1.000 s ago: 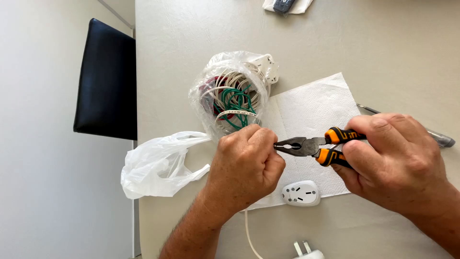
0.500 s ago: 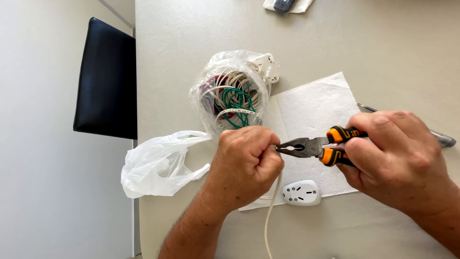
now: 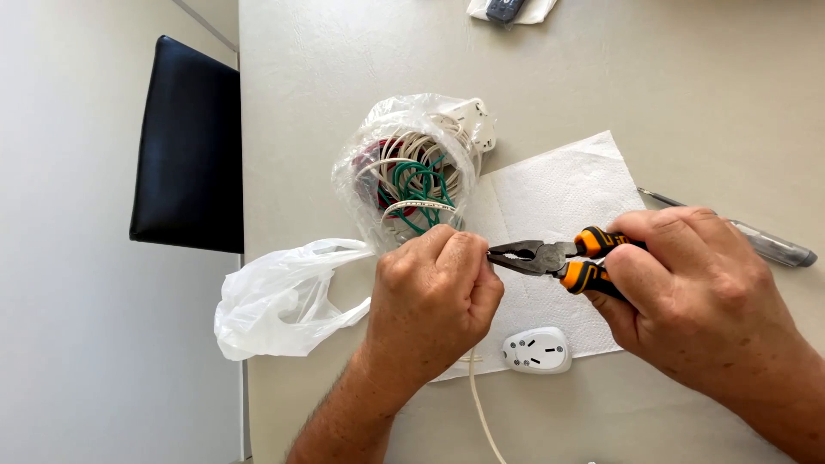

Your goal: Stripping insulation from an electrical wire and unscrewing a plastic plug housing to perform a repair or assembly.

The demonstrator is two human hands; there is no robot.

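A pale grey table [image 3: 653,94] fills most of the view, with a light floor to one side and a black chair seat [image 3: 187,146] pushed against the table's edge. At the centre the left hand [image 3: 436,292] is curled into a fist around the end of a white cable [image 3: 479,404], which trails from beneath the fist toward the person. The right hand [image 3: 696,296] is clenched on the orange-and-black handles of the pliers [image 3: 550,258], whose nose meets the cable end right at the left fingertips; the tips look nearly closed on it. Under the grip lies a white paper towel [image 3: 559,193], and just below it a white socket [image 3: 537,350]. Beyond the fist sits a clear bag of coiled wires [image 3: 412,172]; outward of the left hand lies a crumpled white plastic bag [image 3: 275,301]. A grey pen [image 3: 765,245] shows past the right hand. Compared with a second ago, the plug near the bottom edge is out of view, and both hands hold nearly the same place
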